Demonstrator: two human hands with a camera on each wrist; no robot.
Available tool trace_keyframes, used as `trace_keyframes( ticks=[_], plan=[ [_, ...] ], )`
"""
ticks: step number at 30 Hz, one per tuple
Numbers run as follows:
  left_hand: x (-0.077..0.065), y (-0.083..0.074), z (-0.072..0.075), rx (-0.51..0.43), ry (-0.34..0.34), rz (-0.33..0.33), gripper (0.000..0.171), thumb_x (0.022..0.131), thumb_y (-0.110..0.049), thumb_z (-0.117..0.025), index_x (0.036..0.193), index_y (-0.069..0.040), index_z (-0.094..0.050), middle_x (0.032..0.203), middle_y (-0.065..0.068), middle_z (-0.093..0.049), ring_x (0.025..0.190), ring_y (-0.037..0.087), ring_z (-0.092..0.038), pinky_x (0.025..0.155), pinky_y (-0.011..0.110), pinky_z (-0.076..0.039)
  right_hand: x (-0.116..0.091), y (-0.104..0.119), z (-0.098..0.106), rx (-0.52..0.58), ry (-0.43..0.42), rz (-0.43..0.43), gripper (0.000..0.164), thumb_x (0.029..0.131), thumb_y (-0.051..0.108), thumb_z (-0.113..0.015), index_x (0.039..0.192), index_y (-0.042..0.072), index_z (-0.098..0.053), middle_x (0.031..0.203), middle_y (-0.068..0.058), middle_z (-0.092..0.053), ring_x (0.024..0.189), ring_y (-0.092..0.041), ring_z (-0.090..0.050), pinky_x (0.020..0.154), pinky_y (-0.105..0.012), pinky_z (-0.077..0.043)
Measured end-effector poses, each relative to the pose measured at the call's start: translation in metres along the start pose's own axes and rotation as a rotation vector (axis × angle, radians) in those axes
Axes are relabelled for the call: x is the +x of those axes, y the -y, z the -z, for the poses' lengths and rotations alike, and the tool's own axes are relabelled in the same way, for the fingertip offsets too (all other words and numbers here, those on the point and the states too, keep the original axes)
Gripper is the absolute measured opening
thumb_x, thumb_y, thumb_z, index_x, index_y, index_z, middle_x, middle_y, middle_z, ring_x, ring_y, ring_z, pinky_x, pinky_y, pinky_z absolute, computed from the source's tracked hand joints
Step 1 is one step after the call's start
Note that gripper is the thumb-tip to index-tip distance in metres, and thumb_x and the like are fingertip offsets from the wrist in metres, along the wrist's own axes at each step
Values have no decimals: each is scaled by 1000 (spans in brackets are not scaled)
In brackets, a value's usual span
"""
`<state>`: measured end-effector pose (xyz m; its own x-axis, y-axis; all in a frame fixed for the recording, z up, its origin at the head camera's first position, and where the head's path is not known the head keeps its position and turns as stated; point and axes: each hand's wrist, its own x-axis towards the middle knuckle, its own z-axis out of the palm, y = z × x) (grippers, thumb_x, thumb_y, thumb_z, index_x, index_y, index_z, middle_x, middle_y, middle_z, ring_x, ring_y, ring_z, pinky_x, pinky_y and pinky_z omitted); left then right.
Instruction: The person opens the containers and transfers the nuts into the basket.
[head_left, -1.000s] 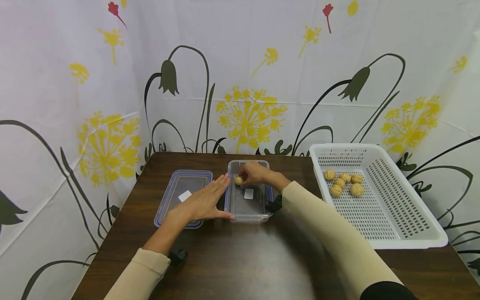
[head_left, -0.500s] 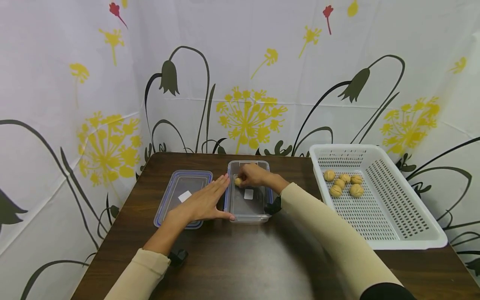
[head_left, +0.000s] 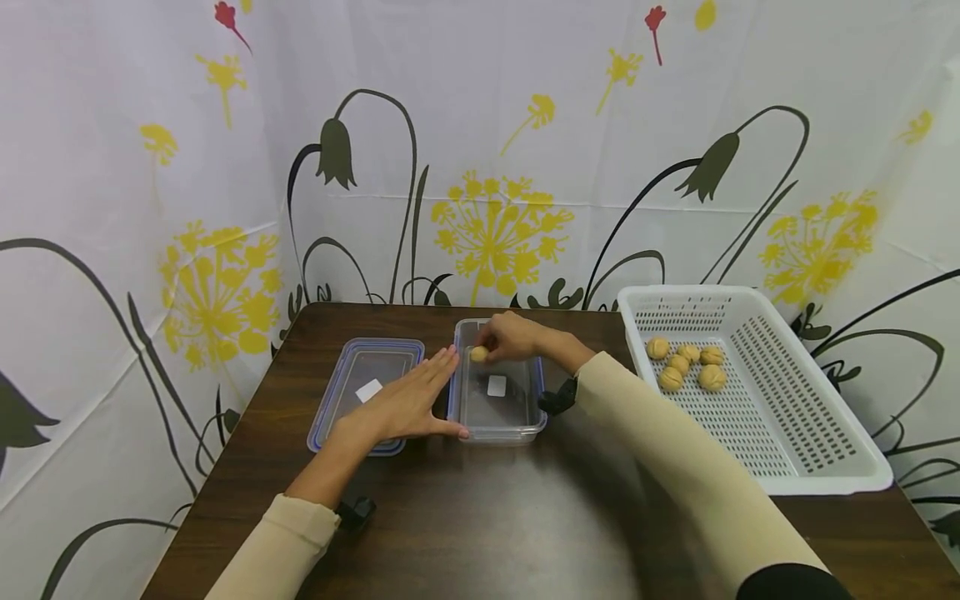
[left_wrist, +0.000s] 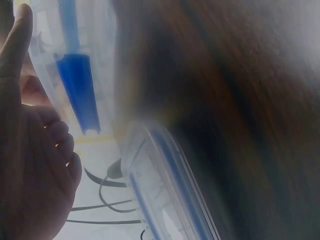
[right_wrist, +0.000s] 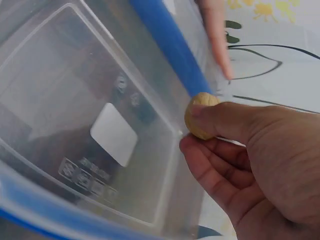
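My right hand [head_left: 513,337] pinches a walnut [right_wrist: 201,115] between thumb and fingertips. It holds the nut at the far left part of a clear plastic food container [head_left: 491,412] with blue side clips and a white label. In the right wrist view the nut shows apart from the container's floor. Along the container's left side lies my left hand [head_left: 408,406], fingers straight and thumb spread toward the near corner. The left wrist view shows this hand's fingers [left_wrist: 62,140] beside a blue clip [left_wrist: 80,90].
Left of the container lies a second clear, blue-edged container or lid [head_left: 365,367], partly under my left hand. A white perforated basket [head_left: 795,417] on the right holds several walnuts [head_left: 712,377]. A flowered curtain [head_left: 495,100] hangs behind the brown table [head_left: 480,517].
My right hand has risen slightly from lower in the container, with the walnut still pinched. The left hand keeps its place against the container's side.
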<state>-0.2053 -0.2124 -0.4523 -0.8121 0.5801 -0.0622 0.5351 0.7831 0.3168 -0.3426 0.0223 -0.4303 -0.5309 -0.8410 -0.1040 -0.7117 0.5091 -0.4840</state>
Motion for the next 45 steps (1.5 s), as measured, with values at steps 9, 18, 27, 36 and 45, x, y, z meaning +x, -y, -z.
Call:
trace_keyframes(
  ticks=[9,18,27,36,45],
  plan=[
    [1,2,1,-2,9,13,127,86,-74,-72,168,3,-12,176,21,-7,163,38,-11,129,57,-20,-18,3,22,86,39,94,23,96,6,-77,119,-1,-77,108,-11,-79,97,-17,-77,87,-28,-61],
    [1,-2,0,-16,15,21,127,86,-74,-72,168,2,-13,177,20,-8,163,37,-11,130,57,-19,-50,1,42,134,52,190,30,95,6,-78,123,-4,-76,110,-12,-80,96,-19,-77,88,-29,-62],
    [2,-2,-1,-11,5,16,127,86,-72,-75,167,5,-14,176,22,-8,163,39,-13,129,58,-20,-86,-3,65,172,42,222,29,93,1,-79,121,-5,-76,110,-13,-80,96,-21,-78,86,-31,-63],
    [2,-1,-2,-14,3,10,127,86,-70,-76,167,4,-13,176,22,-7,163,38,-11,130,56,-19,-128,-12,85,224,6,110,29,90,1,-81,119,-2,-78,105,-9,-81,93,-20,-77,85,-30,-63],
    [2,0,-2,-21,-5,5,126,86,-68,-77,167,4,-14,176,22,-7,163,37,-11,130,56,-19,-166,-39,98,194,-47,32,30,89,-3,-79,119,0,-79,107,-7,-81,95,-19,-76,85,-27,-63]
  ],
)
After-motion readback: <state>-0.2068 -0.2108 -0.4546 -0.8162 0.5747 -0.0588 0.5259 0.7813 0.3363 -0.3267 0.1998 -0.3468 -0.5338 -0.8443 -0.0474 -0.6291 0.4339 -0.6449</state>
